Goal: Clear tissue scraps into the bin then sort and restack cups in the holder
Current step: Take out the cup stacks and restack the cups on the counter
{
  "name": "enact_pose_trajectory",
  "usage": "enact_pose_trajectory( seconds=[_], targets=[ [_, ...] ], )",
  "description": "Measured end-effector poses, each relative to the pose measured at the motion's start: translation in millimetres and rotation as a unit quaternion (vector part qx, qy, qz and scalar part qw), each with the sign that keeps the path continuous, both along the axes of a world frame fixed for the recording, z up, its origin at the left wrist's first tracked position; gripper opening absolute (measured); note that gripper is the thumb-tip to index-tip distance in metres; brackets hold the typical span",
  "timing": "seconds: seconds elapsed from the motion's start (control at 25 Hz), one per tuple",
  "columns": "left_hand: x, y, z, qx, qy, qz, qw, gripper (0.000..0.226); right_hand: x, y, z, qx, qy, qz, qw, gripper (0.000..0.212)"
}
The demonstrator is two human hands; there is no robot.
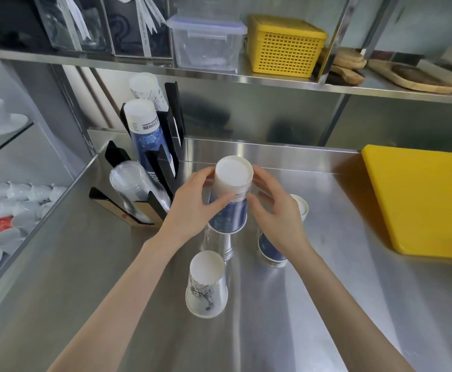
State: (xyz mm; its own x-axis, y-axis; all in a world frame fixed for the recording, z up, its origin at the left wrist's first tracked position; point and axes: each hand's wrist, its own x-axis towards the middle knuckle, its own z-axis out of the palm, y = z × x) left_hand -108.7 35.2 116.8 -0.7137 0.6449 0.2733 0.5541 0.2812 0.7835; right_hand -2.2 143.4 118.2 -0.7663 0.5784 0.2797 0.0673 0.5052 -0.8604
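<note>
Both hands hold an upside-down blue paper cup [231,200] over the steel counter. My left hand [195,202] grips its left side, and my right hand [276,213] touches its right side. The blue cup sits on top of clear plastic cups [219,244]. A second blue cup [270,249] stands behind my right hand. An upside-down white cup with ink drawing [206,284] stands nearer to me. The black cup holder [163,167] at the left carries a clear cup stack [133,189], a blue cup stack [147,130] and a white cup stack [145,88].
A yellow cutting board [423,200] lies at the right. The shelf above carries a clear lidded box [206,41], a yellow basket [284,45] and wooden boards [418,79]. White crockery [18,194] sits below the counter's left edge.
</note>
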Motion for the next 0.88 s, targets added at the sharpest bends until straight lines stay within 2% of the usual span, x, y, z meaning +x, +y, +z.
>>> enact_pose_trajectory(
  seconds=[0.2, 0.36, 0.6, 0.88],
  targets=[
    [31.0, -3.4, 29.4, 0.042, 0.041, -0.002, 0.998, 0.058, 30.0, -3.6, 23.3, 0.021, 0.078, -0.024, 0.996, 0.038],
    [64.9, -5.1, 29.8, 0.064, 0.028, -0.024, 0.997, 0.057, 62.2, -4.6, 25.1, 0.034, 0.100, -0.041, 0.994, 0.033],
    [111.4, 2.9, -14.1, 0.026, -0.037, -0.035, 0.998, 0.056, 109.5, 4.6, -16.5, -0.003, 0.028, -0.054, 0.998, 0.032],
    [132.5, 16.1, -67.6, -0.046, -0.098, -0.057, 0.993, 0.058, 142.0, 20.6, -61.4, -0.041, -0.059, -0.023, 0.997, 0.033]
  ],
)
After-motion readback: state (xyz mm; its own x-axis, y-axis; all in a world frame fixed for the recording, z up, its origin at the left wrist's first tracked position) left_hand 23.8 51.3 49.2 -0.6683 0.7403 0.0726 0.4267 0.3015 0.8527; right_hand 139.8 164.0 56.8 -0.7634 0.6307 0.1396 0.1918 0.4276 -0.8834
